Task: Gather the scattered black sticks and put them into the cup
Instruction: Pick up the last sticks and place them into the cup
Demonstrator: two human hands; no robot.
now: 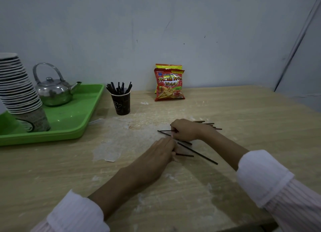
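Note:
Several black sticks (198,153) lie scattered on the wooden table (243,113) around my hands. My right hand (185,130) is curled over a bunch of sticks, whose ends poke out at both sides of the fist. My left hand (160,152) lies palm down, fingertips on the end of a short stick (185,155). A dark paper cup (121,103) stands upright farther back and left, holding several black sticks (119,88).
A green tray (74,120) at the left carries a metal kettle (53,91) and a leaning stack of paper cups (19,91). Two snack bags (169,84) stand against the wall. White residue marks the tabletop.

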